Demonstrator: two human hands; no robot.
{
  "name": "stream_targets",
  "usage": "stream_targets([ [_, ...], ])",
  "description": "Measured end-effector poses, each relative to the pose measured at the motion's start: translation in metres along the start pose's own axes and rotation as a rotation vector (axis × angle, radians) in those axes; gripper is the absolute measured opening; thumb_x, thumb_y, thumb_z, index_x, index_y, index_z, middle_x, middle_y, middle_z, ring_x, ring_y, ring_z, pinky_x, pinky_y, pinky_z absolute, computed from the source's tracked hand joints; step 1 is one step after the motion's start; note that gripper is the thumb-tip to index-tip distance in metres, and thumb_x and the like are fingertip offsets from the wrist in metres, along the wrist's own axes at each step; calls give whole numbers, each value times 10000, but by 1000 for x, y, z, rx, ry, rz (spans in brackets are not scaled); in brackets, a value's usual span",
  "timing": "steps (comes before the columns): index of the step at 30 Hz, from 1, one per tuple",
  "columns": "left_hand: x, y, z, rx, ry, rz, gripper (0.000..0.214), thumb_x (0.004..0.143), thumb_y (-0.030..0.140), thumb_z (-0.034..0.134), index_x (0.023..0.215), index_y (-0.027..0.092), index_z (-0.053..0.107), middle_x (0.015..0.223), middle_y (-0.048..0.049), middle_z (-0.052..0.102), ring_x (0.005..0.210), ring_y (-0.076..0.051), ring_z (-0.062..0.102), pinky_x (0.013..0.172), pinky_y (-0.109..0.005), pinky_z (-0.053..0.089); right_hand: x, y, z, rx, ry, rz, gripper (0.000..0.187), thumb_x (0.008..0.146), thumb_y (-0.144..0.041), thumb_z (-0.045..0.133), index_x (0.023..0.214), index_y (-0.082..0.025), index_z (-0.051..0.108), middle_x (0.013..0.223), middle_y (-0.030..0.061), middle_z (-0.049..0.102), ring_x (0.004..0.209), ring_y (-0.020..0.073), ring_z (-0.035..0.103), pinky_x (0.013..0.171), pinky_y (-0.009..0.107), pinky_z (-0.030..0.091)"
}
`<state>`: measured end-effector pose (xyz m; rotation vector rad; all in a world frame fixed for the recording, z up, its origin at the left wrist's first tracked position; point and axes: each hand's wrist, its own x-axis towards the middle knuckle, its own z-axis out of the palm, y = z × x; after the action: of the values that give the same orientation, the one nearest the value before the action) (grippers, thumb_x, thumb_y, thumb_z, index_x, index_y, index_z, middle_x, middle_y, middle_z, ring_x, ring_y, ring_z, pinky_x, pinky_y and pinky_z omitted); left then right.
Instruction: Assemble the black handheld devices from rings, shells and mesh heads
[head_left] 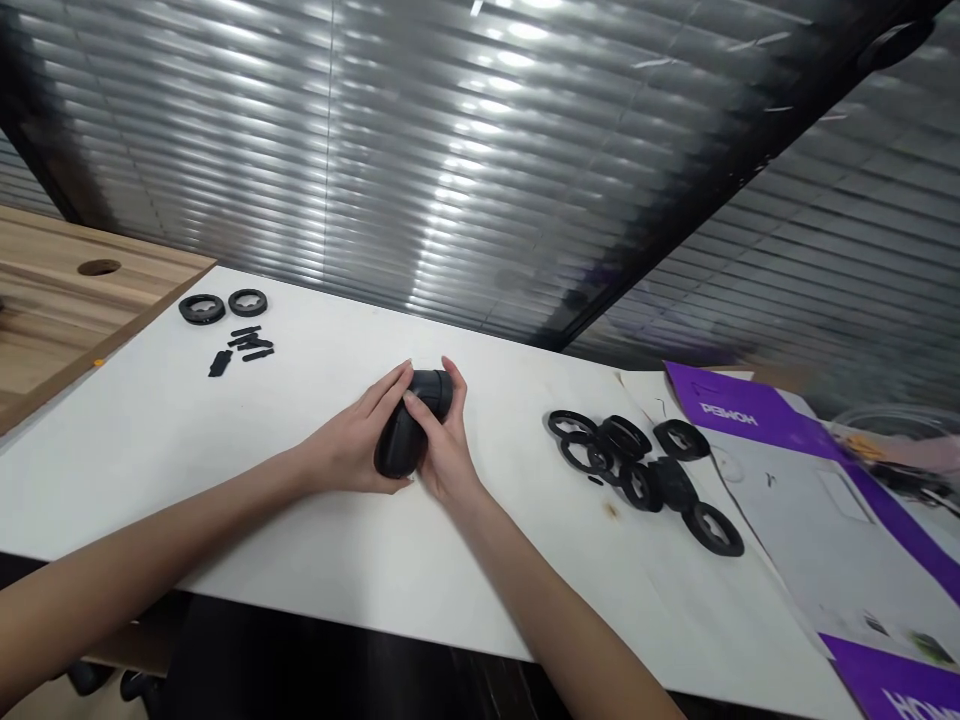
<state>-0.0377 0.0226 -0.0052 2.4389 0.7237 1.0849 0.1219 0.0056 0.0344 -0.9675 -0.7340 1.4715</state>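
- White tabletop [285, 540], slatted blinds [375, 150] behind; wooden board [67, 310] along the left.
- One black rounded part [400, 440], tilted over the table's middle, between my hands.
- Left hand [349, 435]: curled round its left side, grasping.
- Right hand [452, 455]: thumb across it, fingers wrapping its right end, grasping.
- Black rings and pieces [673, 485]: clustered right, well apart from my grip.
- Near edge: beneath my forearms.

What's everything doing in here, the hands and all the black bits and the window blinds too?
Black rounded part, held
Left hand, closed on it
Right hand, closed on it
Two black rings, lying side by side
Small black strips, loose, some overlapping
Black ring cluster, partly overlapping
Purple-and-white sheet, lying flat
Window blinds, lowered
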Motion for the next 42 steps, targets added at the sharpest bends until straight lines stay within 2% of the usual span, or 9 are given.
stream_targets([
  [2,0,2,-2,23,17,15,1340,768,236,870,1725,242,-68,1747,-250,156,1614,-443,233,1243,-584,436,0,-2,-1,-18,-32,-1,953,667,-412,952,1465,-430,432,1070,-45,673,984,184,672,866,323,601],
  [6,0,2,-3,85,57,83,1290,774,235,828,1727,213,-41,1732,-264,208,1599,-448,276,1205,-570,486,2,-3,-4,-85,-73,-19,752,699,-420,934,1329,-388,524,1012,-43,645,950,185,651,849,315,588],
  [11,-1,0,-4,157,93,157,1242,789,256,786,1727,179,-25,1712,-279,268,1574,-445,338,1151,-550,544,3,0,-6,-154,-86,-66,658,745,-447,897,1264,-382,497,1036,-38,629,968,196,647,867,330,580],
  [18,-1,-2,-7,187,85,208,1227,807,290,772,1722,152,-33,1711,-297,259,1566,-463,343,1138,-569,547,2,5,-10,-209,-110,-127,588,820,-452,862,1261,-386,479,1052,-47,620,961,171,642,860,296,560],
  [24,-3,-3,-11,176,25,217,1222,825,321,775,1719,125,-35,1683,-333,287,1564,-472,340,1143,-581,532,1,8,-9,-169,-89,-79,612,804,-482,873,1252,-376,471,1060,-45,617,983,175,641,867,301,562],
  [34,-3,-2,-17,126,8,166,1257,792,307,811,1729,184,-17,1711,-274,279,1572,-462,330,1199,-586,479,-1,5,-9,-115,-116,-40,631,820,-496,805,1362,-413,493,1125,-35,666,1033,196,658,893,321,571],
  [39,-4,-2,-19,61,48,80,1268,755,316,835,1731,218,33,1716,-237,295,1567,-447,352,1213,-596,463,1,6,-13,-139,-165,-72,720,850,-466,810,1485,-440,471,1176,-29,688,1085,197,667,949,333,581],
  [42,-4,-2,-19,57,93,81,1257,757,348,830,1731,229,44,1703,-223,327,1553,-433,386,1207,-582,478,3,8,-14,-122,-178,-88,787,834,-461,845,1521,-429,463,1205,-16,694,1121,204,670,987,351,589],
])
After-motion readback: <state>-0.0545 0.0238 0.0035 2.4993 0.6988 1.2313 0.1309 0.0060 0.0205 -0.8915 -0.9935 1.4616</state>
